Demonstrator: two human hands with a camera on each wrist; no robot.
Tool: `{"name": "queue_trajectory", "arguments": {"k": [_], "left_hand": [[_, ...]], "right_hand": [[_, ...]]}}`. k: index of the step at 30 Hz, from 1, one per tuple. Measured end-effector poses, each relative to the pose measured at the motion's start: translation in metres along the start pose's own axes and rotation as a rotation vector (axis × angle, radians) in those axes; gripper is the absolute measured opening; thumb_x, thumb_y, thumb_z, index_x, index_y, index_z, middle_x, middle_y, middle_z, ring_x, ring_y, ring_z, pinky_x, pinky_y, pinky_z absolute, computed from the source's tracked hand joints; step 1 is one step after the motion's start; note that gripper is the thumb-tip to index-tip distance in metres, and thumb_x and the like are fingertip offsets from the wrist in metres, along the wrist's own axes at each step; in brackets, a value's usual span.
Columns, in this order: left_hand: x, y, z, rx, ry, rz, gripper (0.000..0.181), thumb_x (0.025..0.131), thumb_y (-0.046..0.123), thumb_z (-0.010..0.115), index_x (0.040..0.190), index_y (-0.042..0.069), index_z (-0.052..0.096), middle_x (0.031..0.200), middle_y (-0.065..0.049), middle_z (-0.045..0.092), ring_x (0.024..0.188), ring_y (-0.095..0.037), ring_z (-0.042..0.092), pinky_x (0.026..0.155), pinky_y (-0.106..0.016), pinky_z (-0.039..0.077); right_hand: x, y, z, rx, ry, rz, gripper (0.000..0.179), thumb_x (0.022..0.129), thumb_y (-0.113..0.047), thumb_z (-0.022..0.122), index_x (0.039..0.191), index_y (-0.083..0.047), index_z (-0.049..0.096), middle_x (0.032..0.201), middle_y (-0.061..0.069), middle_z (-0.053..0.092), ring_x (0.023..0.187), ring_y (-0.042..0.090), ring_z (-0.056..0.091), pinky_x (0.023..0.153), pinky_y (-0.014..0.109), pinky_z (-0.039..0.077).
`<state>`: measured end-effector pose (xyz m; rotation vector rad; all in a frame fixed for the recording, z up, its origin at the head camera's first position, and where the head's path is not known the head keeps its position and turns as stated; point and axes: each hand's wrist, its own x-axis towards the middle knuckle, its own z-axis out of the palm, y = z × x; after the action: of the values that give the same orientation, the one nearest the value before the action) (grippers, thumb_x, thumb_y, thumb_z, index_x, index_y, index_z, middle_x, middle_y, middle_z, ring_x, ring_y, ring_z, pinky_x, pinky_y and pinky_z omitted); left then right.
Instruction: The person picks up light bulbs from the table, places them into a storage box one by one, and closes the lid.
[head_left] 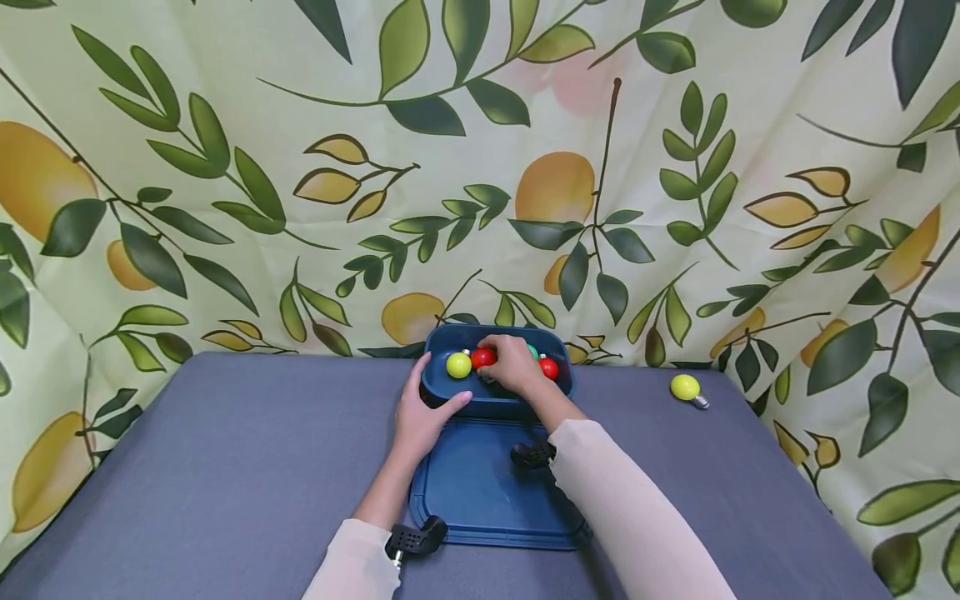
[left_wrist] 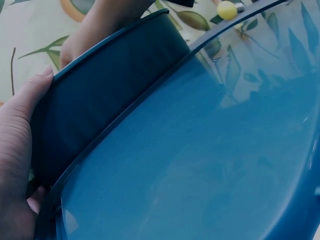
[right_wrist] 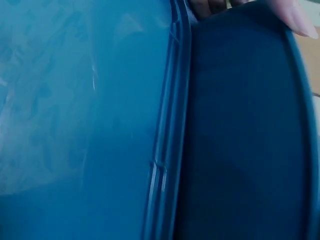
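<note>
A dark blue plastic box [head_left: 495, 408] stands at the back of the table. Inside it lie a yellow light bulb [head_left: 458, 365], two red bulbs, one at the left [head_left: 481, 358] and one at the right [head_left: 549, 368], and a partly hidden green bulb [head_left: 533, 351]. My left hand [head_left: 420, 417] grips the box's left end, its thumb [left_wrist: 37, 90] over the front rim. The right hand [head_left: 512, 365] reaches into the box with bent fingers beside the left red bulb. Something silvery shows under its fingertips; I cannot tell whether they hold it.
The blue lid [head_left: 495, 483] lies on the table right in front of the box, beneath the right forearm. Another yellow bulb [head_left: 685, 387] with a silver base lies farther right, near the table's back edge. A leaf-patterned curtain [head_left: 465, 250] hangs close behind the box.
</note>
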<state>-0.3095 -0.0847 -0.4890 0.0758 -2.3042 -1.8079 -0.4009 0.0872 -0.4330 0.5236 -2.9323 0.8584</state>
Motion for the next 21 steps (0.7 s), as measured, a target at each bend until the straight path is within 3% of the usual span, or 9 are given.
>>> {"name": "queue_trajectory", "arguments": {"k": [6, 10, 17, 21], "left_hand": [[0.001, 0.000, 0.000, -0.012, -0.006, -0.003, 0.088, 0.086, 0.033, 0.081, 0.158, 0.029, 0.031, 0.166, -0.008, 0.030, 0.150, -0.034, 0.034, 0.121, -0.062, 0.027], [0.001, -0.002, 0.000, -0.006, -0.005, -0.005, 0.089, 0.086, 0.034, 0.081, 0.159, 0.029, 0.030, 0.166, -0.008, 0.030, 0.150, -0.034, 0.034, 0.122, -0.061, 0.027], [0.001, -0.001, -0.001, 0.002, -0.008, -0.017, 0.091, 0.085, 0.038, 0.081, 0.159, 0.030, 0.029, 0.167, -0.007, 0.028, 0.151, -0.033, 0.032, 0.123, -0.061, 0.026], [0.001, -0.001, 0.001, 0.005, -0.009, -0.020, 0.091, 0.085, 0.038, 0.081, 0.159, 0.029, 0.029, 0.167, -0.007, 0.029, 0.151, -0.033, 0.033, 0.123, -0.061, 0.026]], "right_hand": [[-0.018, 0.009, -0.027, 0.019, 0.044, -0.069, 0.044, 0.087, -0.018, 0.080, 0.127, -0.006, 0.069, 0.131, 0.014, 0.068, 0.121, 0.033, 0.063, 0.104, 0.048, 0.051], [-0.035, 0.022, -0.047, 0.075, 0.090, -0.086, 0.042, 0.087, -0.017, 0.080, 0.126, -0.004, 0.070, 0.131, 0.015, 0.068, 0.121, 0.036, 0.062, 0.100, 0.051, 0.052], [-0.068, 0.050, -0.081, 0.082, 0.217, -0.069, 0.041, 0.086, -0.019, 0.080, 0.123, -0.005, 0.071, 0.127, 0.017, 0.071, 0.113, 0.039, 0.065, 0.094, 0.054, 0.052], [-0.087, 0.072, -0.098, 0.071, 0.286, -0.052, 0.043, 0.086, -0.016, 0.080, 0.125, -0.002, 0.069, 0.126, 0.021, 0.070, 0.121, 0.040, 0.063, 0.098, 0.057, 0.051]]}}
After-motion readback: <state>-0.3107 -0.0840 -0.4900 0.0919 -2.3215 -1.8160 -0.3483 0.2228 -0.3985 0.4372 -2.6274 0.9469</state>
